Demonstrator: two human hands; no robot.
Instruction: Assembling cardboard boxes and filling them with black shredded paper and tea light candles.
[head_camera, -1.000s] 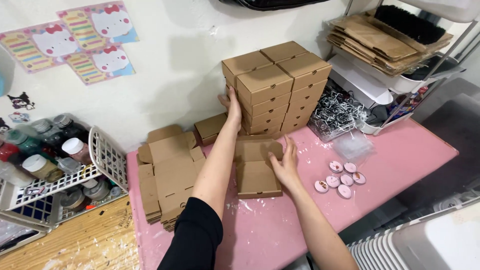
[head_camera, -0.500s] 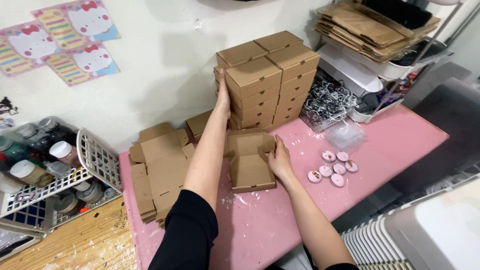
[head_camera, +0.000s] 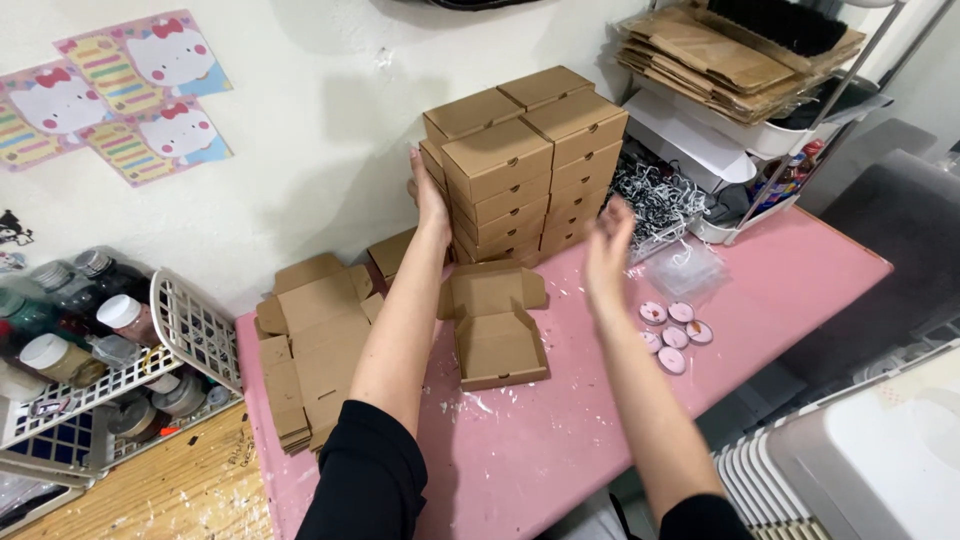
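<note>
My left hand (head_camera: 430, 195) presses flat against the left side of a tall stack of closed brown cardboard boxes (head_camera: 525, 160) at the back of the pink table (head_camera: 780, 290). My right hand (head_camera: 607, 255) hovers open in the air just right of the stack's lower part, holding nothing. Between my arms a half-folded brown box (head_camera: 495, 325) lies on the table with its flaps open. A pile of flat unfolded box blanks (head_camera: 310, 340) sits to the left of my left arm.
Several small round pink discs (head_camera: 675, 335) and a clear plastic bag (head_camera: 685, 270) lie to the right. Shredded paper (head_camera: 655, 195) and a shelf of brown paper bags (head_camera: 730, 50) stand at the back right. A white wire basket (head_camera: 190, 330) with jars stands at the left.
My right hand has lifted off the half-folded box and risen toward the stack's right side. My left hand stays against the stack.
</note>
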